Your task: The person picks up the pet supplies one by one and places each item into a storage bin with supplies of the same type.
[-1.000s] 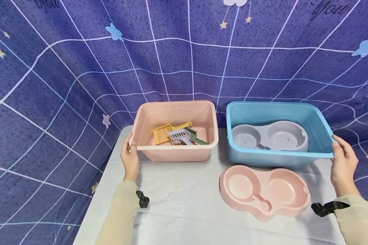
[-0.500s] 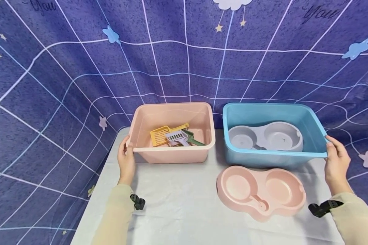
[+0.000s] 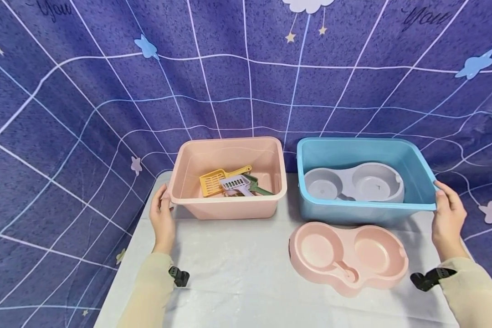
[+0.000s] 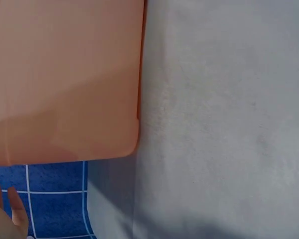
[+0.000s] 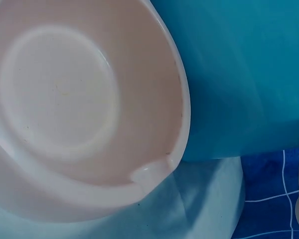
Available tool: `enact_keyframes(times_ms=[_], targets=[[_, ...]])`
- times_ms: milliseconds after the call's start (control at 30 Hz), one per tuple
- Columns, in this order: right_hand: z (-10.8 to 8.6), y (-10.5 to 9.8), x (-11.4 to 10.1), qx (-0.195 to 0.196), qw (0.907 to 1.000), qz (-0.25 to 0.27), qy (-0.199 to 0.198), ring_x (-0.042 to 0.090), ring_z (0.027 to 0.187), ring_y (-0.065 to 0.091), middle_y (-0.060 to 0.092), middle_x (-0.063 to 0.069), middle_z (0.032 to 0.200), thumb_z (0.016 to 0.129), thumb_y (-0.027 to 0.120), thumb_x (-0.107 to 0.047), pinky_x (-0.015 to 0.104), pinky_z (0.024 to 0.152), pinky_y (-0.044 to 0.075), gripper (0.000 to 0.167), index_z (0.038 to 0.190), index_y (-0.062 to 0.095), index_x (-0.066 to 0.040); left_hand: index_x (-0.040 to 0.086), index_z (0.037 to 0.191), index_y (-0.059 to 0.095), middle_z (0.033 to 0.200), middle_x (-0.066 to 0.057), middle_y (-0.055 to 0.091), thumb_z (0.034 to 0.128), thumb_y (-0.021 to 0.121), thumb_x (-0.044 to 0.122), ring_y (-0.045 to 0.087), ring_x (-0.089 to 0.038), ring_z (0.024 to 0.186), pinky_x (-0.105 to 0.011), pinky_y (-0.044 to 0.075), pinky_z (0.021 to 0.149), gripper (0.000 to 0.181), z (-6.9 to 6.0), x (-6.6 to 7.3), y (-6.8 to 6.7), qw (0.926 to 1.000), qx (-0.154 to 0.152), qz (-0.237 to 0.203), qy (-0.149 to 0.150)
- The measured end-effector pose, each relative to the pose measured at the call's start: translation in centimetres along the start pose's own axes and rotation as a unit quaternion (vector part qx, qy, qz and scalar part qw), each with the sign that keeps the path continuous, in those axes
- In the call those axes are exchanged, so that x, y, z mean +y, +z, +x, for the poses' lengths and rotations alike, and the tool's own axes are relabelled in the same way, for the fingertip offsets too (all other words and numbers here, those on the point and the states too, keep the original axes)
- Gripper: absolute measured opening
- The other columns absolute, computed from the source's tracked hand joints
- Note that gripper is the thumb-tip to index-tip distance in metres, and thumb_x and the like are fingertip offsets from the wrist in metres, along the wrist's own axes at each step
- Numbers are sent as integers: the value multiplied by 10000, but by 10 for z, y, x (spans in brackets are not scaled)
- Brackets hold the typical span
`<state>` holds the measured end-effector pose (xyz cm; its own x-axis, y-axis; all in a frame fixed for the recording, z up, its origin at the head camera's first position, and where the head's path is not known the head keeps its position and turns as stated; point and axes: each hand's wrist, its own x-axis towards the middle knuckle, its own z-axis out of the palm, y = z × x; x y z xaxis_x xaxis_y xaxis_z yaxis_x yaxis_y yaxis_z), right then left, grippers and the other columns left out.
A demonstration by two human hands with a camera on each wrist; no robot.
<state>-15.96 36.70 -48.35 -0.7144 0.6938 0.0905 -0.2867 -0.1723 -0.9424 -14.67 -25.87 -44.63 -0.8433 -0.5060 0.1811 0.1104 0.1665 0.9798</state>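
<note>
My left hand (image 3: 162, 224) is at the front left corner of a pink plastic bin (image 3: 233, 208), its fingers loosely bent and slightly apart from the rim. In the left wrist view, part of that hand (image 4: 7, 216) shows with fingers spread below the bin wall (image 4: 65, 89). Inside the bin lie litter scoops: a yellow one (image 3: 212, 183), a lavender one (image 3: 234, 182) and a green one (image 3: 259, 189). My right hand (image 3: 448, 218) grips the front right corner of a blue bin (image 3: 352, 213), thumb and fingers at its rim. A grey double pet bowl (image 3: 346, 175) sits in it.
A pink double pet bowl (image 3: 348, 232) lies on the white-covered table (image 3: 229, 273) in front of the blue bin; the right wrist view shows its rim (image 5: 184, 109) close up. A blue patterned curtain (image 3: 213, 77) hangs behind and at the left.
My left hand has come off the pink bin's corner and shifted slightly left. The right hand stays at the blue bin's corner. The whole head view has drifted a little.
</note>
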Motion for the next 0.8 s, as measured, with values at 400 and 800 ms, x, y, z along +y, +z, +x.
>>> enact_keyframes(times_ms=[400,800], targets=[[2,5,3,60,9999,10,-116,116,991,557,669,2,1067,974,550,-37,137,810,412,256,1159,727,-35,-148,1184,591,1088,-19,647,981,507,-22,560,-142,956,-280,414,817,253,-11,10,-8,9843,932,-892,1204],[1,-1,3,156,9998,108,38,106,990,556,670,-3,1076,971,569,-44,133,806,409,260,1183,720,-40,-202,1050,590,1005,-80,703,986,498,-65,624,-153,956,-224,461,837,178,-46,5,-5,9672,-765,-1496,1905]])
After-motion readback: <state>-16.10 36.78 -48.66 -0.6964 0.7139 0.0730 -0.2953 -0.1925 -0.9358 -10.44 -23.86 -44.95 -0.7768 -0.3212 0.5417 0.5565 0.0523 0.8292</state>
